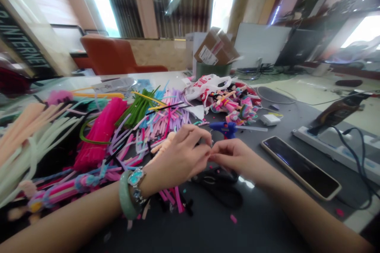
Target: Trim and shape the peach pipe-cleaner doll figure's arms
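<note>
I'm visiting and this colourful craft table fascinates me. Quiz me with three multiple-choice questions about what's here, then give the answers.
1. Where is the blue hot glue gun?
A) On the orange armchair
B) Inside the cardboard box
C) On the table

2. What colour is the bangle at the left hand?
A) Pale green
B) Red
C) Black

3. How is the smartphone placed?
A) Propped on the power strip
B) Flat on the table
C) Standing upright

Answers:
1. C, it sits on the table beyond the hands.
2. A, the band shows pale green on the wrist.
3. B, it lies flat beside the right hand.
</note>
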Motion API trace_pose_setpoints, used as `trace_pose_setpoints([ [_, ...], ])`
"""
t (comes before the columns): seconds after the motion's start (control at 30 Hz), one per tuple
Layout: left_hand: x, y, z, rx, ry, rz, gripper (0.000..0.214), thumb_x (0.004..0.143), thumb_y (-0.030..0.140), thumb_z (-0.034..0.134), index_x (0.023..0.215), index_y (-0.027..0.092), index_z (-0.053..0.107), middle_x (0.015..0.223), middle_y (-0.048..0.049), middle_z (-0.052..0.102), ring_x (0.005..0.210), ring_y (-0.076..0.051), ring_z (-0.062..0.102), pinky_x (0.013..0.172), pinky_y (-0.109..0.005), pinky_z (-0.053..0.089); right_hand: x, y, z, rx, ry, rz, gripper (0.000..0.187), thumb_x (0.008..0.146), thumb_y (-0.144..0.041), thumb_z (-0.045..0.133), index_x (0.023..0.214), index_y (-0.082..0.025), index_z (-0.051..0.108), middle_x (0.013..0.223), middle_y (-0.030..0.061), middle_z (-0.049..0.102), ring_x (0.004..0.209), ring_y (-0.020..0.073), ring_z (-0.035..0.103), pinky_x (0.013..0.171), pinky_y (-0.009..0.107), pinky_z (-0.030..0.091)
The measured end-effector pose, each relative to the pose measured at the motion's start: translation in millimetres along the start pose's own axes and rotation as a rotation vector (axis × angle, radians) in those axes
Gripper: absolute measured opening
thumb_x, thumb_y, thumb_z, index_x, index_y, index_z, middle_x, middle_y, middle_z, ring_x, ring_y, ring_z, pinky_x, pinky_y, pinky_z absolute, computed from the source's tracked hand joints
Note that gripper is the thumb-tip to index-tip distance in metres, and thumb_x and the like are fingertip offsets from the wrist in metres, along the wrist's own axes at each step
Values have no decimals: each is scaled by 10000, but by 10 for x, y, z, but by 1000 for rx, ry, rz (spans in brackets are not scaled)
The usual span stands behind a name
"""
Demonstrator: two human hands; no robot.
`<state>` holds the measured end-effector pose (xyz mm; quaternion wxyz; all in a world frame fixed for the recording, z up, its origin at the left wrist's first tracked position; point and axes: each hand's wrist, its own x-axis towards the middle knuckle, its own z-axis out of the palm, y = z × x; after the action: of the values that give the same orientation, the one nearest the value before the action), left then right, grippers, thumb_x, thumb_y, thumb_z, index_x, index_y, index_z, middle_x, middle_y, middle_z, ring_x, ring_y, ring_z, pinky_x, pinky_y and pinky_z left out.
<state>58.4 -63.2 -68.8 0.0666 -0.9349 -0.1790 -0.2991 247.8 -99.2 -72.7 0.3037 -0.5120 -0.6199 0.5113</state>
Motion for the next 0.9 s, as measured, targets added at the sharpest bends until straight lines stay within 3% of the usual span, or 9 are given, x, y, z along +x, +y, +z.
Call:
trace_pose_setpoints([
  [0.13, -56, 11, 44, 331, -41, 246, 152, 837, 98, 516, 960, 115, 605, 1131, -87, 529, 1093, -265, 404, 975, -434, 357, 6, 31, 55, -125, 111, -101, 147, 775, -219, 564, 651, -145, 588, 526, -55, 436, 491, 64, 359, 449, 201, 258],
  [0.23, -64, 12, 50, 320, 32, 283, 141, 825, 89, 540, 944, 116, 610, 1116, -82, 531, 1097, -254, 414, 1002, -422, 346, -7, 17, 57, -123, 109, -111, 119, 770, -197, 570, 668, -145, 604, 523, -55, 441, 495, 65, 363, 452, 201, 257],
  [0.37, -22, -7, -4, -16, 251, 28, 53, 798, 140, 608, 846, 163, 603, 992, -56, 504, 1023, -207, 449, 947, -380, 392, -49, -37, 36, 144, 53, -85, 203, 784, -321, 633, 677, -151, 606, 453, -67, 438, 412, 51, 331, 401, 199, 195],
  [0.43, -10, -20, -29, -179, 295, -101, 33, 787, 164, 628, 794, 190, 609, 989, -41, 470, 1004, -189, 450, 932, -374, 388, -59, -40, 45, 301, 26, -100, 217, 772, -345, 666, 692, -148, 621, 473, -61, 461, 420, 46, 335, 410, 200, 193],
  [0.57, -34, -32, -7, -429, 221, -219, 38, 785, 203, 639, 810, 226, 623, 1030, -31, 434, 1018, -178, 449, 913, -356, 394, -34, 13, 95, 506, -57, -130, 203, 758, -324, 694, 695, -143, 627, 539, -45, 496, 464, 49, 371, 456, 209, 243],
  [0.7, -65, -7, 56, -588, 184, -334, 18, 815, 225, 602, 824, 222, 617, 1073, -40, 417, 1029, -172, 453, 916, -343, 400, -5, 57, 119, 563, -73, -119, 207, 759, -319, 696, 684, -143, 619, 530, -48, 490, 457, 48, 362, 456, 211, 228],
  [0.9, -29, -4, 16, -424, 108, -307, 50, 815, 191, 563, 786, 210, 599, 1078, -44, 438, 1059, -197, 427, 950, -378, 363, -30, -24, 83, 403, -15, -84, 212, 755, -326, 685, 670, -142, 626, 496, -57, 488, 421, 39, 375, 415, 190, 244],
])
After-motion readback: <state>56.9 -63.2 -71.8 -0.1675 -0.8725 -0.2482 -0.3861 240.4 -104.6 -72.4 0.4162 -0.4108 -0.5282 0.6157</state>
